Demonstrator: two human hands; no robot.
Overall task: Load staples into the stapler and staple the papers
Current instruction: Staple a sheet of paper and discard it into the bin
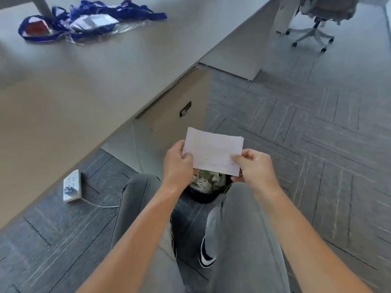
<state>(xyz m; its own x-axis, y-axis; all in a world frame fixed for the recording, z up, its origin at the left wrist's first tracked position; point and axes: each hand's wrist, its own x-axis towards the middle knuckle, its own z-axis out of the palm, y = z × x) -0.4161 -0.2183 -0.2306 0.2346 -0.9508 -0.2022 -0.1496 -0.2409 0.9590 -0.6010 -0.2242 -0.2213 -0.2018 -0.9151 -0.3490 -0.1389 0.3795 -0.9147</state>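
A small stack of white papers (212,151) is held in the air above my knees, away from the desk. My left hand (177,163) pinches the stack's left edge, thumb on top. My right hand (252,166) pinches the lower right corner. The sheets lie roughly aligned, with faint lines printed near the bottom edge. No stapler and no staples are in view.
A grey desk (84,81) runs along the left, with blue lanyards and badge holders (84,20) at its far end. A power strip (72,186) lies on the carpet under the desk edge. A drawer cabinet (182,108) stands ahead and an office chair (315,28) at far right.
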